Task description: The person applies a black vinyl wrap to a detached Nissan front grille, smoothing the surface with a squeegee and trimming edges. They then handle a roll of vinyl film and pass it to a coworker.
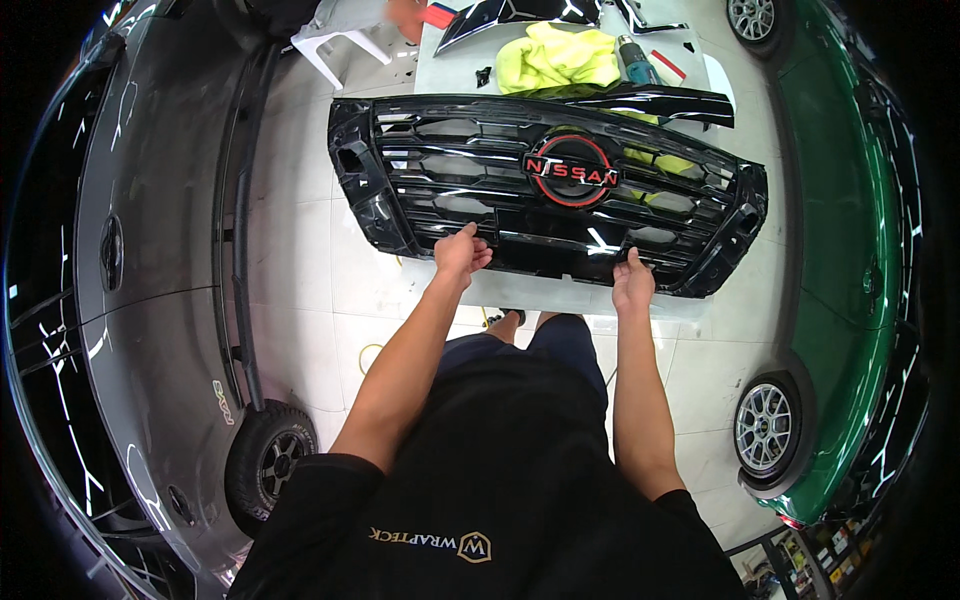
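Note:
A wide, glossy black car front grille point(560, 237) lies across the near part of a light table point(455, 78). Its middle carries a round badge point(571, 170) with a red ring and red lettering. My left hand point(463, 253) grips the lower edge, left of the smooth centre panel, with its fingers curled. At the other side of that panel, my right hand point(633, 281) pinches the same edge from below. The tips of both hands are partly hidden against the black plastic. Behind the grille's upper edge rests a long black trim piece point(672, 101).
On the table behind are a yellow-green cloth point(562, 57), a teal power drill point(637, 62) and a red-and-white strip point(668, 67). A white stool point(346, 40) stands at the back left. A grey vehicle point(165, 250) flanks me left, a green car point(842, 230) right.

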